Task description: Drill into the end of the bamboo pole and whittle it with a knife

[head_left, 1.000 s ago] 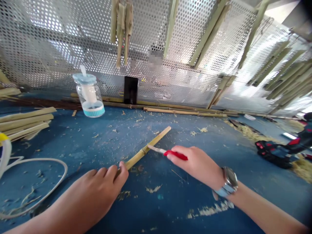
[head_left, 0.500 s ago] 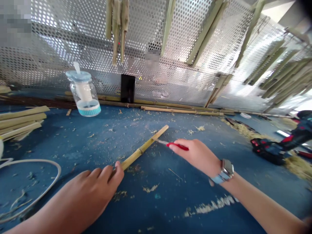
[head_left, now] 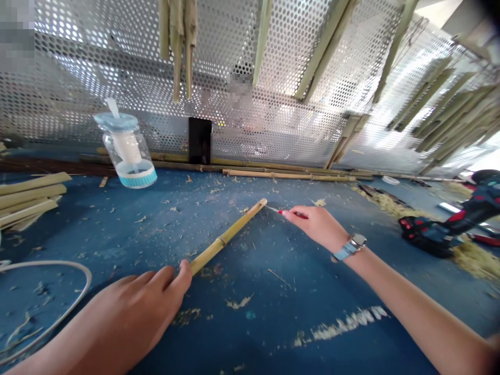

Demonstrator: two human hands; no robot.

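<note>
My left hand point(head_left: 150, 299) is closed around the near end of a yellowish bamboo stick point(head_left: 224, 239), which slants away from me to the right over the blue tabletop. A node ring shows about midway along it. Pinched in my right hand point(head_left: 318, 226) is a small knife point(head_left: 299, 214) with a red handle. Its thin blade points left and meets the stick at the far tip, where the surface looks pale and cut. Most of the handle is hidden in my fingers.
A clear jar point(head_left: 130, 151) with a blue lid and a dark phone point(head_left: 200, 140) stand by the perforated metal wall. Split bamboo strips point(head_left: 33, 195) and a white cable point(head_left: 78, 268) lie left. A cordless power tool point(head_left: 441, 229) and shavings point(head_left: 474, 260) are right.
My right hand has moved the knife away from me along the stick, from partway up to its far tip. My left hand keeps its hold; the view has shifted slightly.
</note>
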